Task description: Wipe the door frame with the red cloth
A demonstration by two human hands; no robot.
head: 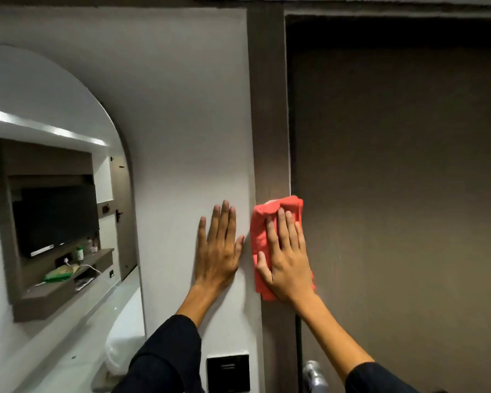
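A brown wooden door frame (pixel 268 109) runs vertically between the white wall and the dark door (pixel 403 180). The red cloth (pixel 262 222) lies flat against the frame at mid height, lapping a little onto the door edge. My right hand (pixel 287 256) presses flat on the cloth with fingers spread, pointing up. To its left, my left hand (pixel 220 251) rests flat on the white wall (pixel 187 123), fingers apart, holding nothing.
A black switch panel (pixel 228 373) sits low on the wall. A silver door handle (pixel 313 374) shows at the bottom by the door. At the left, an arched opening shows a wall-mounted TV (pixel 56 217) and a shelf (pixel 68 279) with small items.
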